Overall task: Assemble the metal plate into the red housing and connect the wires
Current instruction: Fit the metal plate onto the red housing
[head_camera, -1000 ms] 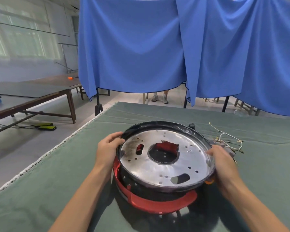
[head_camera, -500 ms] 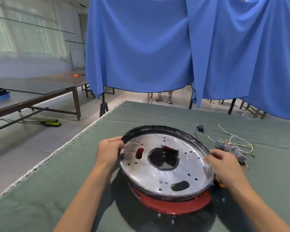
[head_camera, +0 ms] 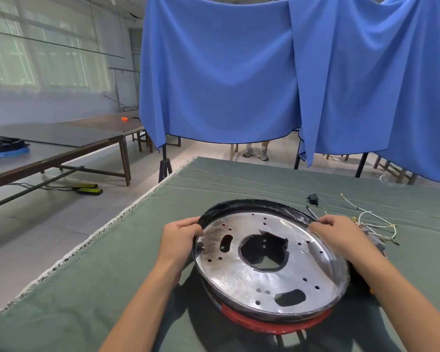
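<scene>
Metal plate point(head_camera: 269, 262), frame centre, atop red housing point(head_camera: 274, 320). Left hand point(head_camera: 179, 237) and right hand point(head_camera: 341, 236) grip opposite rims. Risk: loose wires point(head_camera: 371, 221), right, likely pinched underneath.

Plate point(head_camera: 239, 278): bare metal, shiny w/ fine grainy sheen, dull sooty patch at its 9 o'clock; rim dark, glossy. Housing point(head_camera: 277, 323) under it: red plastic, smooth, semi-gloss, showing at 6 o'clock. Table cover point(head_camera: 112, 275): green cloth, matt, felt-like, frayed whitish edge. Wires point(head_camera: 374, 219) at 2 o'clock: white insulation, small metal ends. Curtain point(head_camera: 226, 72) at 12: blue cloth, matt, soft folds. Side table point(head_camera: 61, 148) at 10: matt grey top, brown wood-look frame
</scene>
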A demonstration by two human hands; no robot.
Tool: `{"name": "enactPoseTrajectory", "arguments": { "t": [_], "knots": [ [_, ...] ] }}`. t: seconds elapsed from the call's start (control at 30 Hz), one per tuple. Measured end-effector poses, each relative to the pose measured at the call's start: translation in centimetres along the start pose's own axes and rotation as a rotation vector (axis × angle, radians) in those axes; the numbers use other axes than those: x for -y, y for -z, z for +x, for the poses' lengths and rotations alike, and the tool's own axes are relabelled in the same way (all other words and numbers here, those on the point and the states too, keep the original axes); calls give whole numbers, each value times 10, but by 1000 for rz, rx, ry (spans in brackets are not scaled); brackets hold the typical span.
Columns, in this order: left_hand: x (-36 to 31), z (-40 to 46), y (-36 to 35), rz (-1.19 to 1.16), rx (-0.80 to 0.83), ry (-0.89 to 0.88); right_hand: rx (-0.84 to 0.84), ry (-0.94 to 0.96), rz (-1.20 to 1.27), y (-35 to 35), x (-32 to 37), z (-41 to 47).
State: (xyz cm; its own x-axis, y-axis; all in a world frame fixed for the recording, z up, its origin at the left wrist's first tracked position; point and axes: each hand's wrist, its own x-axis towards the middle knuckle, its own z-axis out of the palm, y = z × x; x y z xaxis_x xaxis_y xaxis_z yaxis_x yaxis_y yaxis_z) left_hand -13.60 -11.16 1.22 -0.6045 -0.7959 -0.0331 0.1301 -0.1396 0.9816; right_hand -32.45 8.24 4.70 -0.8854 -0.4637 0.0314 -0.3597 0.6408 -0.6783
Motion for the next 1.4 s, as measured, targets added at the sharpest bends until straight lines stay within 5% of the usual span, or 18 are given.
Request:
{"name": "enactPoseTrajectory", "arguments": {
  "t": [0.4,0.7,1.07,1.4],
  "knots": [
    [1,0,-4,-73,-39,-44,-34,-84,351,-3,-9,-7],
    [3,0,-3,-74,-31,-120,-62,-25,397,-5,-12,-11],
    [2,-5,-7,-23,-20,-84,-427,46,640,-3,-10,-8],
    [-14,-11,-17,153,-80,-330,-503,50,752,-14,-11,-6]
  ]
}}
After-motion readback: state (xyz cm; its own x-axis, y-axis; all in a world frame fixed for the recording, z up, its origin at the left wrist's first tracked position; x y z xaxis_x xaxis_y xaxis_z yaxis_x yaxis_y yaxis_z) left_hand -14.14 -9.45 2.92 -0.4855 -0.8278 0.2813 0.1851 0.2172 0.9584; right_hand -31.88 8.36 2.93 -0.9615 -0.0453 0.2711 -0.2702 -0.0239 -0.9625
